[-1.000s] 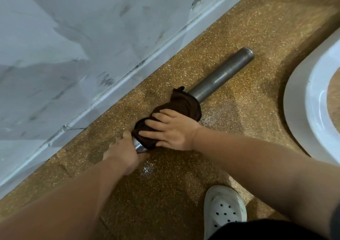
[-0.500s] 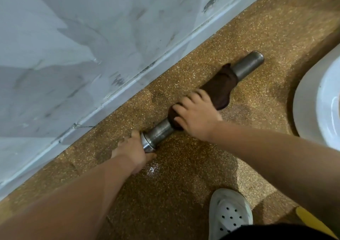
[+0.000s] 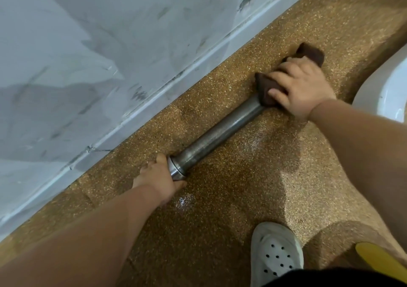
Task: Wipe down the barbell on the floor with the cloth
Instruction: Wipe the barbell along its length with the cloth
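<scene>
- The barbell (image 3: 217, 135) lies on the speckled floor (image 3: 231, 198), its long axis running from lower left to upper right, near the wall's edge.
- The right hand (image 3: 301, 88) clamps the brown cloth (image 3: 267, 88) around the far end.
- The left hand (image 3: 157, 180) grips the near collar.
- The steel looks smooth and dull; the cloth soft and bunched.

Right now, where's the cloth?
Head view, upper right: the brown cloth wraps the barbell sleeve's far end, gripped by the right hand, near the wall.
</scene>
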